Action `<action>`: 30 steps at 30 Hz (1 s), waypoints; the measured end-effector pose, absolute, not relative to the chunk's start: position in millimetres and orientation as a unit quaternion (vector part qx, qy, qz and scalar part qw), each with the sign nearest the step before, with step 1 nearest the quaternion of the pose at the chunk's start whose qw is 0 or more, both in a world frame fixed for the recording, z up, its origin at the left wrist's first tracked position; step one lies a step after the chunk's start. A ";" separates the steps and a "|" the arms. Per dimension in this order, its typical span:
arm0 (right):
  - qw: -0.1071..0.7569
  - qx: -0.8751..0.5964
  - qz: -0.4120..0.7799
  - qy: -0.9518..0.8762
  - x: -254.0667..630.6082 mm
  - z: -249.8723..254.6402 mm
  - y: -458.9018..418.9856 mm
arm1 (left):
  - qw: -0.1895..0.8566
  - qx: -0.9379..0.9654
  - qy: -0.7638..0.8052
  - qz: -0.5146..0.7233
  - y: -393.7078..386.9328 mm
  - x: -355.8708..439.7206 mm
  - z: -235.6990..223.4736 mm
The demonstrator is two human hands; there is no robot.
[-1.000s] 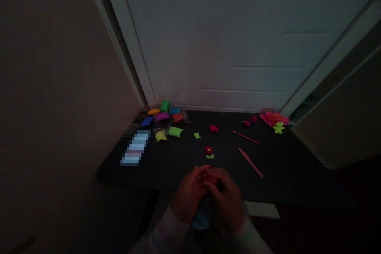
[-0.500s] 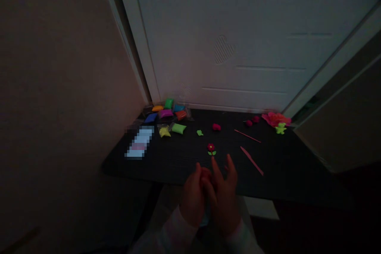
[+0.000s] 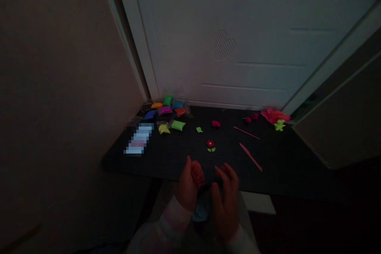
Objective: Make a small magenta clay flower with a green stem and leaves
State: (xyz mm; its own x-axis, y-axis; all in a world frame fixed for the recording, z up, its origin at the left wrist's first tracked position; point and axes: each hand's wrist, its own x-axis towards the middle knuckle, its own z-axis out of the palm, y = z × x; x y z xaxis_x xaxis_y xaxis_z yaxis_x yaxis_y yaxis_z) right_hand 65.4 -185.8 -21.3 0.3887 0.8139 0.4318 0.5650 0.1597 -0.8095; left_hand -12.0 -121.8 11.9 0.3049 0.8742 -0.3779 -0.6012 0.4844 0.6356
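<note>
My left hand [image 3: 187,186] is closed at the near edge of the table, its fingers curled in and its thumb up; what lies inside, if anything, is hidden. Beside it my right hand [image 3: 226,198] is open, the fingers apart and slightly bent, touching nothing. Just beyond the hands lies a small red clay flower [image 3: 210,143] with a yellow centre and two green leaves. A pink modelling knife [image 3: 250,157] and a thin pink stick tool [image 3: 246,132] rest to its right. Farther back are a red clay lump [image 3: 216,124] and a small green clay piece [image 3: 199,129].
Several bags of coloured clay, among them a light green one [image 3: 178,126] and a yellow one [image 3: 164,129], lie at the back left. A blurred-out bright rectangle [image 3: 139,139] is near them. Pink flower-like clay [image 3: 273,116] and a yellow-green figure [image 3: 279,125] stand back right, before a white door [image 3: 184,47].
My hands were together, the right against the left. Now they have parted: the right has drawn away to the right, and the left has shifted slightly left, still closed.
</note>
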 end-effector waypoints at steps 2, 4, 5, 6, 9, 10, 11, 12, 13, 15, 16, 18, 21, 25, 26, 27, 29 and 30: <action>0.546 -0.641 0.124 -0.525 68.0 -22.6 -184.8 | 0.800 0.213 0.344 0.444 -124.3 -10.1 15.5; 0.555 -0.645 0.135 -0.508 71.0 -23.5 -183.6 | 0.803 0.235 0.341 0.429 -126.0 -9.9 18.2; 0.558 -0.647 0.142 -0.500 72.5 -23.5 -182.9 | 0.801 0.247 0.342 0.424 -126.4 -10.3 18.8; 0.560 -0.648 0.149 -0.494 74.0 -23.3 -182.2 | 0.798 0.260 0.346 0.419 -126.4 -11.0 18.8; 0.567 -0.645 0.173 -0.482 76.9 -21.1 -179.2 | 0.784 0.297 0.358 0.411 -123.9 -13.6 16.0; 0.569 -0.643 0.182 -0.480 77.4 -20.1 -177.8 | 0.777 0.308 0.362 0.413 -122.3 -14.2 14.5; 0.571 -0.640 0.190 -0.477 77.8 -19.1 -176.2 | 0.770 0.318 0.366 0.415 -120.3 -14.8 12.9; 0.572 -0.638 0.200 -0.475 78.2 -18.2 -174.1 | 0.762 0.328 0.370 0.418 -118.1 -15.2 11.4; 0.573 -0.635 0.211 -0.474 78.7 -17.4 -171.6 | 0.754 0.339 0.373 0.421 -115.6 -15.6 10.0; 0.568 -0.628 0.237 -0.475 80.1 -15.9 -164.7 | 0.738 0.360 0.379 0.426 -110.3 -15.8 7.5; 0.564 -0.624 0.252 -0.479 81.1 -15.1 -160.5 | 0.730 0.369 0.382 0.429 -107.4 -15.8 6.4; 0.555 -0.611 0.281 -0.490 83.4 -13.4 -150.5 | 0.716 0.382 0.388 0.437 -101.6 -15.2 4.6; 0.540 -0.588 0.308 -0.518 87.5 -10.7 -135.0 | 0.701 0.396 0.392 0.445 -93.3 -13.8 2.6; 0.521 -0.566 0.311 -0.559 92.3 -9.0 -122.4 | 0.706 0.403 0.385 0.439 -85.9 -13.0 0.8; 0.518 -0.563 0.309 -0.565 93.2 -8.9 -121.3 | 0.711 0.402 0.381 0.435 -85.1 -13.1 0.4; 0.517 -0.560 0.308 -0.569 94.0 -9.0 -120.8 | 0.717 0.400 0.376 0.430 -84.7 -13.3 0.0; 0.519 -0.558 0.307 -0.571 95.2 -9.1 -121.1 | 0.731 0.396 0.366 0.418 -84.6 -13.7 -1.0; 0.521 -0.557 0.307 -0.569 95.7 -9.1 -121.5 | 0.739 0.394 0.361 0.411 -84.8 -13.9 -1.5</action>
State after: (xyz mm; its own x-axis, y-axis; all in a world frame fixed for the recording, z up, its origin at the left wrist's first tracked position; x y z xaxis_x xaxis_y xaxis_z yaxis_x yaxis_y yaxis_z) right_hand 95.7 -121.5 -9.1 0.1640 0.9543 0.2500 0.3138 0.1898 -0.9303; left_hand -13.9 -84.8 -1.5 0.4013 0.8917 -0.2095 -0.3233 0.3519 0.8784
